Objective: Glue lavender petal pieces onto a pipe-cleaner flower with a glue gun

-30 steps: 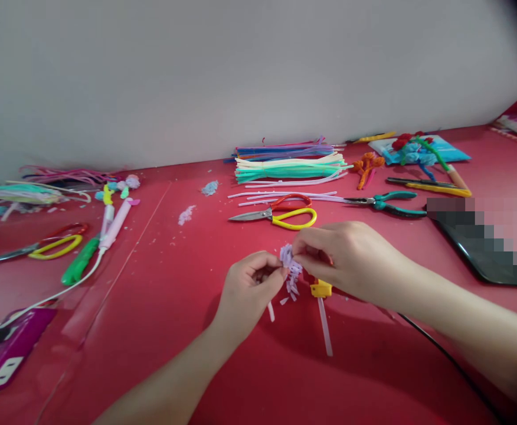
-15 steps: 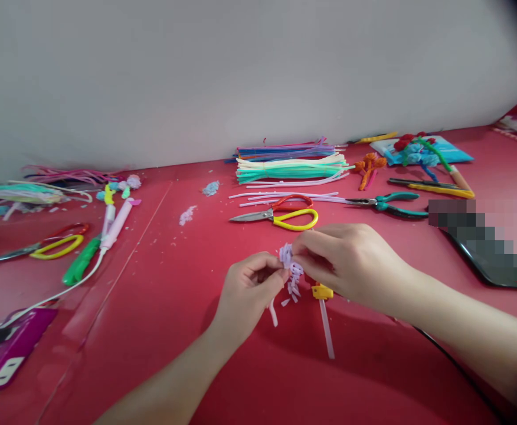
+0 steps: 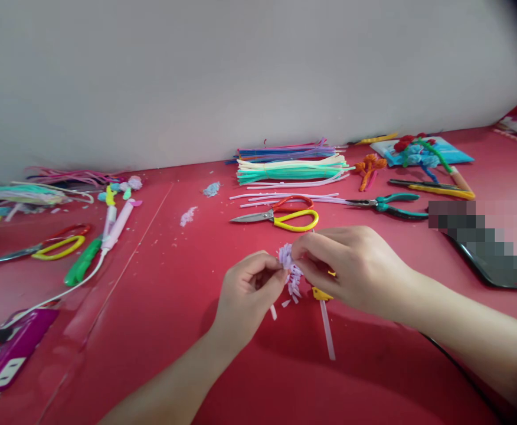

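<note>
My left hand (image 3: 252,286) is closed, thumb and forefinger pinching a small lilac cluster of fuzzy petals (image 3: 285,255). A pale stem end (image 3: 273,312) sticks out below that hand. From the right, my right hand (image 3: 351,260) meets the cluster with its fingertips pinched together; whatever lies between them is hidden. Beneath the cluster, loose lilac clippings (image 3: 294,284) are heaped on the red table. Partly covered by my right hand is a yellow tool (image 3: 321,294) with a translucent stick (image 3: 327,330) projecting toward me.
Beyond my hands lie scissors (image 3: 296,217), pliers (image 3: 395,203) and bundled pipe cleaners (image 3: 291,168). A dark device (image 3: 484,254) is at right, near orange (image 3: 369,168) fuzzy pieces. More scissors (image 3: 59,247), a pink corded tool (image 3: 119,224) and a purple power strip (image 3: 17,351) occupy the left.
My hands stay at the lilac cluster with only slight finger shifts. Slightly less of the stem shows below my left hand. The view has shifted a little.
</note>
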Action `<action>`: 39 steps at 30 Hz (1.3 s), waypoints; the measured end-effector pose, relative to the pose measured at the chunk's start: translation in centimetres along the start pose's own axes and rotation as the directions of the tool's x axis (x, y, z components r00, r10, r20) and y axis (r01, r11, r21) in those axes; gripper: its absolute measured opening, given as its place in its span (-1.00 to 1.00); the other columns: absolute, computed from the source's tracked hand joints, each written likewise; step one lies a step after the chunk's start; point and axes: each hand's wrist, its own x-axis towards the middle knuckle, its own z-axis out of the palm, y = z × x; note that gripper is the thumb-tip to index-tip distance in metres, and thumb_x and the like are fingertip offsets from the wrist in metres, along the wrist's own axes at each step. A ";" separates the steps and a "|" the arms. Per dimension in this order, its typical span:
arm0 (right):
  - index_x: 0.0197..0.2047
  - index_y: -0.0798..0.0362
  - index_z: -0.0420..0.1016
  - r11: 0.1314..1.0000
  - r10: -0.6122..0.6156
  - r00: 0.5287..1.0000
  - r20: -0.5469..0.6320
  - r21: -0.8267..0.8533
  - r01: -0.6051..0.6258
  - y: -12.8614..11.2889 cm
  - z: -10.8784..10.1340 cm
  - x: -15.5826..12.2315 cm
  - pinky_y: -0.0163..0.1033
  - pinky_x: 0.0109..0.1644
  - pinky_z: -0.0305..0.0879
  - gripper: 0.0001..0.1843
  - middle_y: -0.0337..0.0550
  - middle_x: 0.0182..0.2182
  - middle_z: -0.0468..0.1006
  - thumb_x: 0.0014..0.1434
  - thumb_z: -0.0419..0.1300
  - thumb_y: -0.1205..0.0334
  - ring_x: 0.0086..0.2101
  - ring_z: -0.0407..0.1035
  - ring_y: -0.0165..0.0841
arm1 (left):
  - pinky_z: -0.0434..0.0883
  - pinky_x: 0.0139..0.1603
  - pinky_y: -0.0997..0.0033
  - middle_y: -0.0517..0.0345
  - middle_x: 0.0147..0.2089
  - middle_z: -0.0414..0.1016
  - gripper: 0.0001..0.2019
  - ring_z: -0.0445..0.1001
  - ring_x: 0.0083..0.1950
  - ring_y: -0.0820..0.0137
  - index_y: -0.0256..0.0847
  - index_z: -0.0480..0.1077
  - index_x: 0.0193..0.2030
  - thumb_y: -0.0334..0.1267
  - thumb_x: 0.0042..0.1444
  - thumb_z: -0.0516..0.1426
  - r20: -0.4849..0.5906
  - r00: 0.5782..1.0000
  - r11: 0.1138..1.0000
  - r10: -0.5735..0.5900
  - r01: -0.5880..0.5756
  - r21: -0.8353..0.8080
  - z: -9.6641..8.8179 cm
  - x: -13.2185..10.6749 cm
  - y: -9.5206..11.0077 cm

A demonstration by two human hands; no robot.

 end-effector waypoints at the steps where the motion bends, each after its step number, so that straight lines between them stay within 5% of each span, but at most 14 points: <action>1: -0.34 0.07 0.36 1.000 -0.001 1.000 0.000 0.001 0.001 0.0 0.0 0.0 -0.33 -0.51 -0.05 -0.83 -0.27 -0.59 0.38 0.23 -0.01 0.26 -0.58 0.19 -0.47 | 0.23 -0.59 0.56 0.28 -0.52 0.16 -0.88 0.14 -0.55 0.55 -0.21 0.38 -0.50 -0.30 0.03 0.15 0.003 1.000 1.000 0.000 0.000 -0.004 0.0 0.0 -0.1; 12: -0.35 0.07 0.36 1.000 -0.009 1.000 -0.009 -0.022 0.008 -0.1 0.1 0.0 -0.33 -0.52 -0.06 -0.83 -0.28 -0.61 0.35 0.22 -0.01 0.28 -0.59 0.15 -0.47 | 0.18 -0.54 0.54 0.27 -0.53 0.17 -0.84 0.15 -0.52 0.54 -0.22 0.34 -0.53 -0.29 0.05 0.14 -0.009 0.999 0.998 0.051 -0.050 0.042 0.0 0.1 -0.2; 17: -0.24 0.06 0.35 0.988 0.038 0.999 -0.027 0.147 -0.034 0.0 -0.7 0.0 -0.37 -0.48 0.01 -0.91 -0.31 -0.57 0.38 0.18 0.05 0.30 -0.57 0.19 -0.50 | 0.16 -0.56 0.54 0.26 -0.52 0.20 -0.87 0.17 -0.55 0.55 -0.22 0.40 -0.47 -0.28 0.07 0.14 -0.050 0.997 0.998 0.057 -0.055 0.040 -0.1 0.1 -0.1; 22: -0.38 0.07 0.36 0.972 0.157 0.987 -0.039 0.183 -0.148 0.5 -1.5 0.3 -0.37 -0.49 0.02 -0.84 -0.28 -0.61 0.35 0.20 0.04 0.25 -0.58 0.17 -0.48 | 0.24 -0.46 0.50 0.16 -0.41 0.34 -0.92 0.26 -0.45 0.48 -0.20 0.44 -0.41 -0.35 0.07 0.14 -0.104 0.964 0.968 0.246 -0.239 0.078 -0.7 0.3 -0.8; 27: -0.34 0.06 0.39 0.957 0.225 0.970 0.089 0.165 -0.237 0.5 -1.6 0.7 -0.37 -0.45 0.08 -0.86 -0.25 -0.58 0.40 0.19 0.02 0.30 -0.55 0.23 -0.45 | 0.31 -0.35 0.44 0.10 -0.32 0.40 -0.89 0.38 -0.31 0.39 -0.17 0.43 -0.39 -0.45 0.05 0.13 -0.146 0.870 0.879 0.471 -0.448 0.162 -1.3 0.0 -1.3; 32: -0.29 0.03 0.37 0.838 0.321 0.917 0.235 0.380 -0.391 -0.7 -2.4 0.4 -0.38 -0.41 0.17 -0.90 -0.27 -0.51 0.45 0.17 0.03 0.31 -0.51 0.30 -0.45 | 0.33 -0.38 0.48 0.08 -0.26 0.48 -0.82 0.44 -0.27 0.39 -0.14 0.45 -0.32 -0.50 0.04 0.12 -0.149 0.832 0.826 0.535 -0.477 0.302 -1.7 -0.5 -1.1; 39: -0.32 0.05 0.36 0.549 0.403 0.886 0.231 0.714 -0.435 -2.6 -1.7 -0.8 -0.38 -0.38 0.21 -0.92 -0.32 -0.52 0.39 0.17 0.06 0.29 -0.49 0.28 -0.48 | 0.41 -0.31 0.41 0.00 -0.21 0.57 -0.82 0.51 -0.24 0.32 -0.16 0.48 -0.25 -0.45 0.09 0.08 -0.019 0.844 0.769 0.536 -0.478 0.424 -1.6 -0.6 -0.5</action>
